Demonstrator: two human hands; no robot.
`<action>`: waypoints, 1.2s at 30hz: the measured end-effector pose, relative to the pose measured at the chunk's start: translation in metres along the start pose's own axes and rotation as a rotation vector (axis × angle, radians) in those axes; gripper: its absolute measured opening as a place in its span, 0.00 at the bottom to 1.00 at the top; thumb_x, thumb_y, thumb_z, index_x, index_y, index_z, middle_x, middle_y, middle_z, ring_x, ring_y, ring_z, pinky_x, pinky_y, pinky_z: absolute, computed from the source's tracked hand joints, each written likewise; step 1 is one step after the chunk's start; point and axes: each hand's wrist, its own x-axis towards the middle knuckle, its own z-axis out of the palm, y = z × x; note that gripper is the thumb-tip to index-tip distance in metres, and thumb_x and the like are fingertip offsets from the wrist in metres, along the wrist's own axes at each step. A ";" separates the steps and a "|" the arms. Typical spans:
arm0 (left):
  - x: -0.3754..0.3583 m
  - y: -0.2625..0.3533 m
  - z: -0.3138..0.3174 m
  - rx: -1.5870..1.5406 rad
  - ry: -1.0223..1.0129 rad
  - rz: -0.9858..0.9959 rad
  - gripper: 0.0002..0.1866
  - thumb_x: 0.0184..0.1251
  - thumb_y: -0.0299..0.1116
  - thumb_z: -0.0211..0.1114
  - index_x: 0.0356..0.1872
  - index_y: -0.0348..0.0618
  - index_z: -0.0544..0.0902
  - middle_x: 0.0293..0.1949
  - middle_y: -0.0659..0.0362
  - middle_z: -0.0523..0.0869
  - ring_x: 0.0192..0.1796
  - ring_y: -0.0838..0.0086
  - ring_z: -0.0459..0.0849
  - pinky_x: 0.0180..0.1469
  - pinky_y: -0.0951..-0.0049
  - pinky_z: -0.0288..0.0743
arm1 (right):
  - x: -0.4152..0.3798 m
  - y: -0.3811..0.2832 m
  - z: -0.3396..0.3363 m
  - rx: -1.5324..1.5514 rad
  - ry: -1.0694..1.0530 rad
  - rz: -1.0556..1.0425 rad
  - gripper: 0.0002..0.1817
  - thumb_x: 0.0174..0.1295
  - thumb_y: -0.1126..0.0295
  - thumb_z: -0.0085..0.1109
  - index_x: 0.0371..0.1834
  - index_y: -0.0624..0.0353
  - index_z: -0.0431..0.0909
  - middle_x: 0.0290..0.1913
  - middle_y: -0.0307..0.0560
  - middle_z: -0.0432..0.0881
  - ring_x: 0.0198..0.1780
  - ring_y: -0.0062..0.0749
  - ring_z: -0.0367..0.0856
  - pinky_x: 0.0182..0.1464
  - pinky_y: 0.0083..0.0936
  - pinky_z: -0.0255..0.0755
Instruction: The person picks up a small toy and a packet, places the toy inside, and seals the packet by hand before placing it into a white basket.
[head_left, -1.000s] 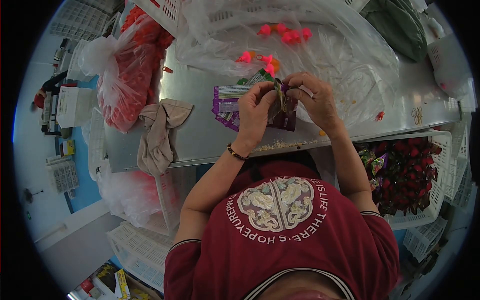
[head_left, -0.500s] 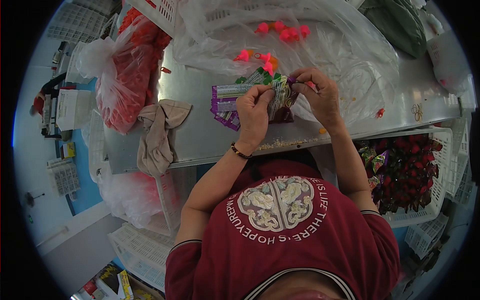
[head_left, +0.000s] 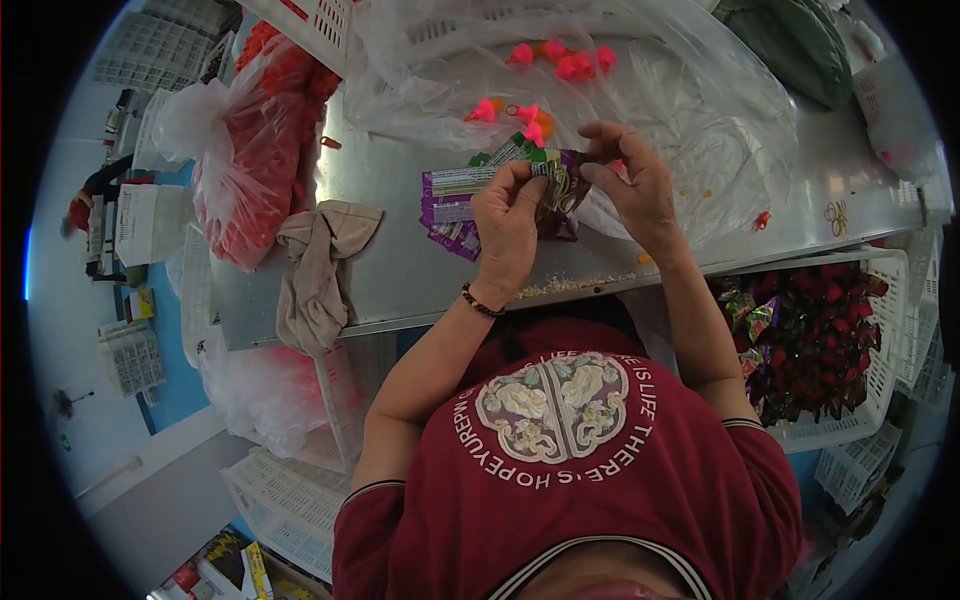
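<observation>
My left hand [head_left: 505, 222] pinches a shiny purple and green printed packet [head_left: 556, 196] between thumb and fingers. At the packet's upper right edge is my right hand [head_left: 640, 188], its thumb against the packet and its index finger curved above. The fingertip contact is partly hidden. Several flat purple packets [head_left: 452, 208] lie fanned out left of and under my left hand. Behind my hands, bright pink and orange plastic pieces [head_left: 532, 122] lie on a clear plastic sheet [head_left: 690, 130].
A metal table [head_left: 400, 270] carries a bag of red pieces [head_left: 250, 180] and a beige cloth [head_left: 325, 265] at left. Pale crumbs [head_left: 565, 287] lie along the front edge. At lower right, a white crate [head_left: 885, 345] holds many dark red packets [head_left: 815, 345]. Another person [head_left: 85, 205] is far left.
The packet has turned slightly in my hands and its top edge has shifted. My right hand's index finger has lifted a little and its fingers have spread somewhat. My left hand has hardly moved.
</observation>
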 end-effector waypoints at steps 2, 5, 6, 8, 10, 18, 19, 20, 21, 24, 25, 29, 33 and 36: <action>0.000 0.002 -0.001 0.082 0.009 0.007 0.07 0.70 0.21 0.58 0.44 0.34 0.81 0.37 0.62 0.84 0.37 0.85 0.80 0.42 0.83 0.77 | 0.004 -0.010 -0.003 -0.077 -0.038 -0.061 0.15 0.57 0.78 0.63 0.48 0.64 0.77 0.41 0.40 0.80 0.42 0.23 0.77 0.44 0.20 0.73; -0.001 0.002 -0.003 0.266 -0.052 0.008 0.07 0.69 0.20 0.57 0.45 0.34 0.80 0.36 0.62 0.84 0.38 0.84 0.81 0.43 0.82 0.77 | 0.008 -0.015 -0.001 -0.175 -0.132 -0.076 0.12 0.57 0.76 0.63 0.45 0.64 0.79 0.39 0.41 0.80 0.40 0.24 0.79 0.43 0.21 0.74; -0.001 0.001 -0.002 0.414 -0.060 0.174 0.08 0.69 0.20 0.57 0.46 0.34 0.80 0.35 0.62 0.84 0.38 0.84 0.81 0.43 0.82 0.77 | 0.008 -0.015 -0.001 -0.118 -0.201 0.052 0.10 0.57 0.76 0.63 0.42 0.65 0.79 0.37 0.41 0.80 0.38 0.23 0.79 0.42 0.21 0.74; -0.003 0.002 0.002 0.560 -0.066 0.343 0.08 0.68 0.19 0.57 0.46 0.34 0.80 0.35 0.62 0.84 0.38 0.83 0.81 0.44 0.81 0.77 | 0.010 -0.012 -0.002 -0.060 -0.270 0.177 0.08 0.56 0.77 0.64 0.39 0.65 0.80 0.35 0.42 0.79 0.36 0.23 0.79 0.41 0.21 0.74; -0.008 0.015 0.014 0.202 0.015 0.005 0.04 0.64 0.20 0.62 0.39 0.34 0.80 0.31 0.60 0.84 0.34 0.84 0.79 0.37 0.80 0.74 | 0.010 -0.007 -0.003 -0.046 -0.166 0.133 0.05 0.55 0.79 0.64 0.34 0.66 0.79 0.29 0.40 0.77 0.30 0.21 0.77 0.34 0.21 0.73; -0.009 -0.009 -0.015 0.226 -0.301 -0.130 0.03 0.67 0.24 0.62 0.36 0.35 0.78 0.30 0.66 0.80 0.33 0.85 0.76 0.37 0.83 0.71 | 0.018 -0.030 -0.016 -0.127 -0.112 -0.027 0.03 0.55 0.82 0.63 0.31 0.67 0.78 0.26 0.38 0.74 0.24 0.19 0.74 0.28 0.18 0.68; -0.009 -0.004 -0.014 0.146 -0.286 -0.117 0.03 0.68 0.25 0.61 0.35 0.36 0.78 0.29 0.67 0.79 0.33 0.85 0.75 0.38 0.83 0.70 | 0.019 -0.044 -0.019 -0.131 -0.099 -0.030 0.03 0.54 0.83 0.63 0.30 0.67 0.78 0.26 0.38 0.75 0.24 0.19 0.74 0.29 0.19 0.68; -0.008 0.001 -0.015 0.146 -0.285 -0.115 0.03 0.68 0.25 0.61 0.35 0.36 0.78 0.29 0.67 0.79 0.33 0.85 0.75 0.38 0.83 0.70 | 0.015 -0.068 -0.029 -0.149 -0.092 -0.115 0.02 0.55 0.82 0.62 0.30 0.67 0.78 0.26 0.38 0.74 0.24 0.19 0.72 0.29 0.19 0.68; -0.009 0.005 -0.017 0.134 -0.261 -0.092 0.03 0.68 0.26 0.61 0.35 0.37 0.79 0.29 0.67 0.79 0.33 0.85 0.75 0.39 0.83 0.70 | 0.014 -0.090 -0.038 -0.166 -0.087 -0.199 0.02 0.56 0.80 0.62 0.29 0.67 0.78 0.26 0.38 0.74 0.23 0.18 0.71 0.30 0.19 0.67; -0.008 0.002 -0.025 0.117 -0.179 -0.094 0.03 0.68 0.26 0.60 0.36 0.37 0.79 0.29 0.66 0.79 0.34 0.84 0.76 0.40 0.82 0.70 | 0.019 -0.087 -0.050 -0.079 -0.158 -0.101 0.01 0.54 0.80 0.59 0.28 0.66 0.77 0.25 0.38 0.74 0.24 0.20 0.71 0.28 0.20 0.65; -0.008 0.000 -0.028 0.110 -0.126 -0.110 0.02 0.68 0.25 0.60 0.36 0.37 0.79 0.29 0.66 0.79 0.34 0.84 0.76 0.40 0.82 0.71 | 0.020 -0.086 -0.054 -0.039 -0.188 -0.055 0.01 0.53 0.80 0.57 0.28 0.65 0.76 0.25 0.38 0.74 0.24 0.21 0.70 0.27 0.21 0.64; 0.005 0.001 -0.031 0.103 -0.047 -0.096 0.03 0.68 0.25 0.60 0.38 0.37 0.79 0.30 0.65 0.80 0.34 0.83 0.76 0.41 0.83 0.71 | 0.018 -0.076 -0.064 0.028 -0.185 -0.143 0.03 0.53 0.78 0.59 0.30 0.66 0.77 0.26 0.39 0.76 0.26 0.23 0.73 0.28 0.21 0.66; 0.007 0.012 -0.037 0.063 -0.013 -0.027 0.08 0.69 0.29 0.62 0.43 0.36 0.79 0.37 0.62 0.81 0.39 0.82 0.77 0.46 0.82 0.71 | 0.033 -0.008 -0.067 -0.563 -0.207 -0.329 0.05 0.55 0.76 0.61 0.33 0.64 0.77 0.30 0.50 0.77 0.28 0.44 0.76 0.31 0.29 0.72; 0.024 0.029 -0.022 0.059 -0.111 0.054 0.14 0.67 0.34 0.65 0.48 0.35 0.79 0.43 0.60 0.81 0.46 0.80 0.77 0.53 0.79 0.69 | 0.031 -0.021 -0.062 -0.553 -0.227 -0.231 0.05 0.55 0.76 0.62 0.32 0.64 0.78 0.31 0.47 0.78 0.28 0.39 0.77 0.32 0.28 0.71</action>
